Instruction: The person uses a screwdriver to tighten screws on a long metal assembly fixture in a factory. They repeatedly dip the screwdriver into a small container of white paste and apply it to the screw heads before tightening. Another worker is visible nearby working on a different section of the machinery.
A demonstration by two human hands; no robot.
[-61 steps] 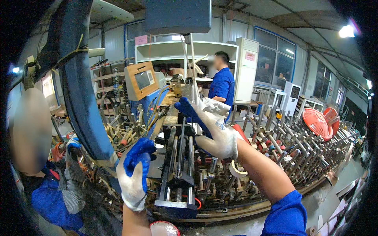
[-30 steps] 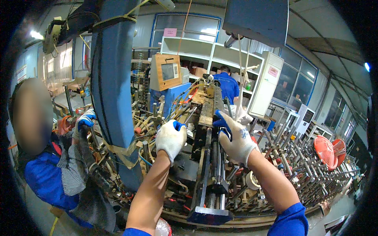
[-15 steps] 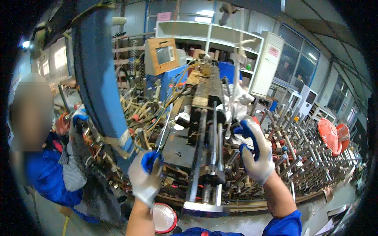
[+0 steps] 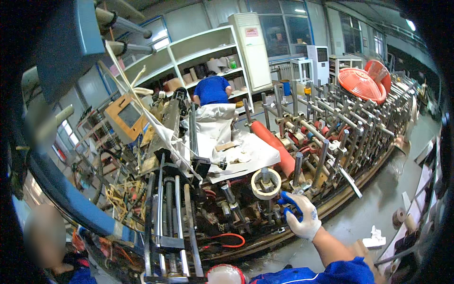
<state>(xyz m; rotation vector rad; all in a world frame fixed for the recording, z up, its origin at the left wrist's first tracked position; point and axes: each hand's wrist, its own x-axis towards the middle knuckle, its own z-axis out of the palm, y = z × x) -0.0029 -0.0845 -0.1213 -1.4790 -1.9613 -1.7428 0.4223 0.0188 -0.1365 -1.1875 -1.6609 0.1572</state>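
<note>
Hand (image 4: 304, 218) (R, gloved) has its grip spread, fingers apart, just beside ring-shaped roll (image 4: 257, 192); can't see L hand's grip tbh. Red cylinder's (image 4: 276, 142) nr white sheet (image 4: 253, 158).

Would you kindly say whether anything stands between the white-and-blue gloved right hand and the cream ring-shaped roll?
Nothing visible does: the white-and-blue gloved right hand is open, to the lower right of the cream ring-shaped roll.

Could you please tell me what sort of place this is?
Most likely a factory workshop: there are rows of metal posts, a set of long parallel rods, and a work glove on the right hand.
</note>
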